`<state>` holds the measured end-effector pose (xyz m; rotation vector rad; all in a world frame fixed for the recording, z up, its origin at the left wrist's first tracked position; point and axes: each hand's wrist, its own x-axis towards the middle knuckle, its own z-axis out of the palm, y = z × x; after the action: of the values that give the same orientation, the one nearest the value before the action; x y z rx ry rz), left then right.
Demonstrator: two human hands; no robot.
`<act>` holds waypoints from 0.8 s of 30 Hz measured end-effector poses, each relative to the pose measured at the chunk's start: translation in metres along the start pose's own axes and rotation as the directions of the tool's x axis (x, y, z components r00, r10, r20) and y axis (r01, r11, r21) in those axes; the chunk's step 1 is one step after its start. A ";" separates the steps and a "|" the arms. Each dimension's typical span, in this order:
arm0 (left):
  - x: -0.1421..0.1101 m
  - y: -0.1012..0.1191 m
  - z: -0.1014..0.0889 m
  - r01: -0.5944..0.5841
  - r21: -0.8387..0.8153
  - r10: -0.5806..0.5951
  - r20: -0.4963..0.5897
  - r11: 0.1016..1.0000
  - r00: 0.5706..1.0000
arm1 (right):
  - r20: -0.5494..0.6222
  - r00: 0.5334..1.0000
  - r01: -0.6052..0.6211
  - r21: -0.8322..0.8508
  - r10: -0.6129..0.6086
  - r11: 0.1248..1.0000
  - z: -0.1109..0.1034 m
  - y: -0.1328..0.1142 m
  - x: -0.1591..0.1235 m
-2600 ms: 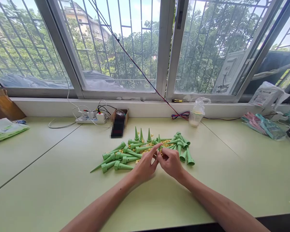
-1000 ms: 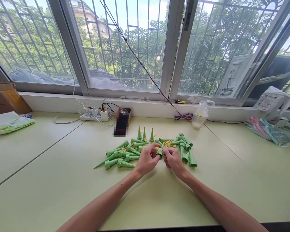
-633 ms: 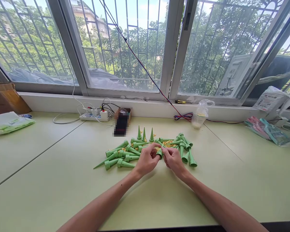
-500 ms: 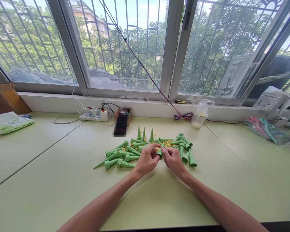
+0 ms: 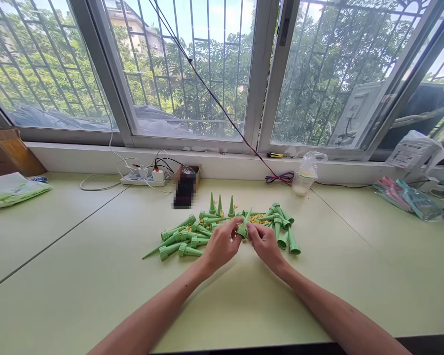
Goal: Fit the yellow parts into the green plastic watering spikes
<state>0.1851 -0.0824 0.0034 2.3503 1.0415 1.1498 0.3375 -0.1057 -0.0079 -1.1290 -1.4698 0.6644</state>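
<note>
My left hand (image 5: 224, 242) is closed round the wide capped end of a green plastic watering spike (image 5: 246, 223), whose point tilts up and slightly right. Against the spike's right side rest the pinched fingertips of my right hand (image 5: 265, 242); whatever is between them is hidden. Ahead of my hands lie small yellow plastic pieces (image 5: 258, 217). Several loose green spikes (image 5: 188, 250) lie to the left, their ridged caps showing. Three more spikes (image 5: 212, 203) stand upright at the back. On the right is a heap of green cones (image 5: 293, 242), some with open wide ends towards me.
Behind the pile stand a small open box (image 5: 197, 175) and a power strip (image 5: 144, 181) with cables. A clear plastic cup (image 5: 302, 183) with a bag in it is at the back right. Packaged gloves (image 5: 410, 197) lie far right, a white-green packet (image 5: 17, 191) far left.
The green spike has tipped more upright, so its point now shows above my fingers. My right fingertips have shifted from over its narrow part to its side.
</note>
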 end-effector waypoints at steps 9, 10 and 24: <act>0.004 0.003 -0.004 0.013 -0.085 -0.018 -0.057 0.996 0.998 | -0.079 0.986 -0.128 0.180 0.144 0.975 0.003 0.007 0.000; 0.004 0.003 -0.004 0.022 -0.105 -0.028 -0.057 0.994 0.998 | -0.080 0.986 -0.129 0.183 0.146 0.975 0.003 0.007 0.000; 0.007 0.007 -0.004 0.193 -0.438 -0.183 0.065 0.878 0.981 | -0.070 0.976 -0.167 0.364 0.206 0.916 -0.003 -0.005 0.001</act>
<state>0.1881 -0.0818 0.0134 1.8577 0.8662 1.1425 0.3390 -0.1070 -0.0025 -1.0081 -1.1017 0.9482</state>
